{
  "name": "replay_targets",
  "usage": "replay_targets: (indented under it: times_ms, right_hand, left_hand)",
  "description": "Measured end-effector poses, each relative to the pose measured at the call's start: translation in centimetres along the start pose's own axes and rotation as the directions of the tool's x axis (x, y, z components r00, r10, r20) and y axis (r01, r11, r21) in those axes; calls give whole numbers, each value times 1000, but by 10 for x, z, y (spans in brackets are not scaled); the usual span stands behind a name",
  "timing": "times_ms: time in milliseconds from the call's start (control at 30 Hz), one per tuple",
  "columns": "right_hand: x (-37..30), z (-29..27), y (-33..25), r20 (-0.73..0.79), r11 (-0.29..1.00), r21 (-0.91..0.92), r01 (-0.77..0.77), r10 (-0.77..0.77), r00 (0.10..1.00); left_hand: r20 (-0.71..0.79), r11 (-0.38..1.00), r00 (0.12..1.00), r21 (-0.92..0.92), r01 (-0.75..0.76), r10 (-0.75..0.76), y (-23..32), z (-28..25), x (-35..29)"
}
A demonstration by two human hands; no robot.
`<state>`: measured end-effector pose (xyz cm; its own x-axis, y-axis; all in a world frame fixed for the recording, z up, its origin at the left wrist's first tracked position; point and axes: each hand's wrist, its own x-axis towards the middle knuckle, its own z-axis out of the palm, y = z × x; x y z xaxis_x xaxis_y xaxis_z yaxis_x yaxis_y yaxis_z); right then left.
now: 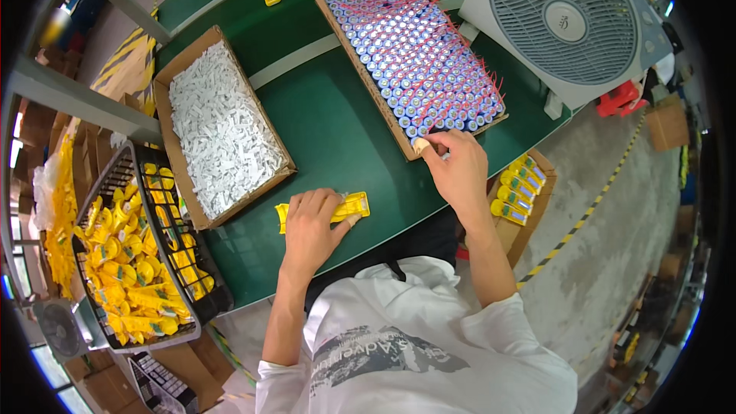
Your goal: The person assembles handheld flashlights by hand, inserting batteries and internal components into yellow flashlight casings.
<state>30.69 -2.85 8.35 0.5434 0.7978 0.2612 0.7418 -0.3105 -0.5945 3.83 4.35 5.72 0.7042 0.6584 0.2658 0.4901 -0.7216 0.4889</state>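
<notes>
Under my left hand lies a yellow plastic casing, flat on the green table near its front edge. The fingers are curled over it, with the thumb on its near side. My right hand reaches to the near corner of a cardboard box. That box is packed with upright blue battery cells, with thin red wires strewn over them. Thumb and forefinger pinch at a corner cell, mostly hidden by the fingertips. A pale cover is on the thumb tip.
Left stand a cardboard box of small white pieces and a black basket of yellow casings. A grey fan stands at the far right. Below the table's right edge, a carton holds yellow casings with blue cells.
</notes>
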Motion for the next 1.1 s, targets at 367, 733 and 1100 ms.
replay_targets:
  times_ms: [367, 733, 1100]
  right_hand:
    - [8, 14, 2, 81, 930, 295, -218, 203, 976]
    - [-40, 38, -69, -44, 706, 437, 557, -602, 797]
    - [-54, 66, -60, 354, 803, 450, 390, -562, 748]
  left_hand:
    - [-64, 981, 997, -194, 28, -42, -13, 10, -14]
    - [-66, 956, 994, -285, 69, -91, -21, 11, -15]
    - [-102, 940, 982, -319, 119, -158, -17, 11, -16]
